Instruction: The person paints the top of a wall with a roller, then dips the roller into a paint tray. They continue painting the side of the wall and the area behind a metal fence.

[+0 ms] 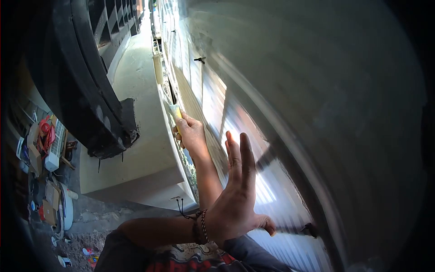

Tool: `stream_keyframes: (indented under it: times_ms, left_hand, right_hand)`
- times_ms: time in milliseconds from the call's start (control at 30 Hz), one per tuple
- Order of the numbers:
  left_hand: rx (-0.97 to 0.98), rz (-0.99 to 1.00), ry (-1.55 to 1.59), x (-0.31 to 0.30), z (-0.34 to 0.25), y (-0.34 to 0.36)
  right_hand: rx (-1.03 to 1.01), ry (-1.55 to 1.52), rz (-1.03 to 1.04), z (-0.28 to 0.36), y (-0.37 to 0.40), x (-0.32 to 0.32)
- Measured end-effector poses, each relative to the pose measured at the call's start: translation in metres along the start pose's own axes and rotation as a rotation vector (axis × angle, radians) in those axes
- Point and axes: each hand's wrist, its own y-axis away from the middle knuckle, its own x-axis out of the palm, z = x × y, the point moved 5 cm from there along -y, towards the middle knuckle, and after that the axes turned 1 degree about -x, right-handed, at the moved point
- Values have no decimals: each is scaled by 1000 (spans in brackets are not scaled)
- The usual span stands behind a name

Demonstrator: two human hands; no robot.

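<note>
My right hand is wrapped round a yellow-handled tool with a pale, flat end. What kind of tool it is I cannot make out. It is held at the narrow gap between a cream ledge and the window frame. Whitish dust marks this hand. My left hand, with bracelets at the wrist, crosses in front of the right forearm. Its fingers are stretched upward and its thumb points right, in front of the bright window. Whether the palm touches the glass or frame cannot be made out.
A dark metal post with a foot plate stands on the ledge. Window latches stick out on the right. Below left, on the floor, are a white keyboard-like object, red cables and cardboard boxes.
</note>
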Motion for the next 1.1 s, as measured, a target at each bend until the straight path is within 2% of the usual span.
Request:
stream_keyframes:
  times_ms: [167, 400, 567, 667, 800, 900, 1100]
  left_hand:
    - [10, -11, 25, 0, 1, 1]
    - [-1, -4, 19, 0, 0, 0]
    - [-50, -2, 15, 0, 0, -1]
    - [-21, -14, 24, 2, 2, 0]
    - [-27, -6, 29, 1, 1, -1]
    - [-25, -1, 22, 1, -1, -1]
    - [-39, -15, -1, 0, 0, 0]
  right_hand:
    - [-15, -19, 40, 3, -30, 12]
    - [-46, 31, -12, -1, 20, -3]
    - [-45, 16, 25, 10, -20, 11]
    - [-29, 61, -32, 3, 0, 8]
    - [-48, 13, 26, -9, 65, -12]
    - [-23, 26, 24, -7, 55, -19]
    - [-23, 97, -16, 11, -14, 8]
